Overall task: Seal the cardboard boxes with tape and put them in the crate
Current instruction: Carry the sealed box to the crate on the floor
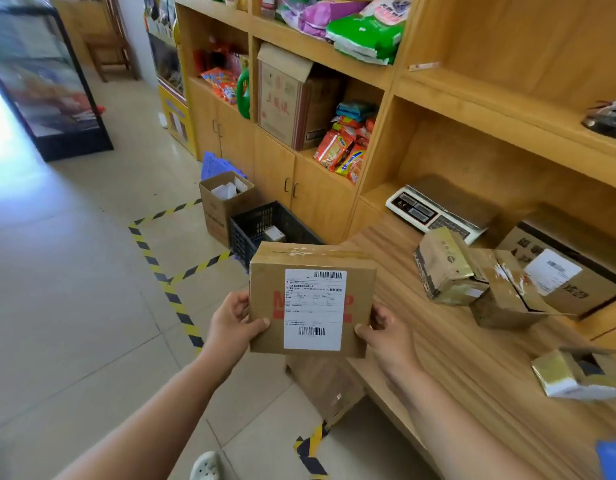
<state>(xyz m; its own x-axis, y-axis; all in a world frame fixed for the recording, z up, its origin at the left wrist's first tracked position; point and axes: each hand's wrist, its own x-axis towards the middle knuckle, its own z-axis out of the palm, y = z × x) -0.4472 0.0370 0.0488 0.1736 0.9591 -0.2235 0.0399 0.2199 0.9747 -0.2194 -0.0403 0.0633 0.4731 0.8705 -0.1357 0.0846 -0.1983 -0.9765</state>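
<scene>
1. The cardboard box was held in the air just off the edge of the wooden counter, with its labelled face turned toward the camera. The black crate stood on the floor beyond it, against the cabinets and well apart.
2. The left hand was clasped round the box's left edge, thumb laid on the front face and fingers hidden behind. The right hand was clasped the same way round the lower right edge.
3. The box was judged light, since it was carried by edge grips alone with nothing beneath it. It was judged stiff, its faces being flat and its corners square.
4. Glossy tape appeared to run across the top face. That strip and the paper label were judged slicker than the bare cardboard at the sides.
5. Opposite side edges near the middle were therefore judged the best hold. Fingers would need to be kept clear of the crate walls during lowering.
6. A small box was seen lying in the crate, with room left beside it.
7. The contents could not be told, so setting down was judged safer than dropping.
</scene>
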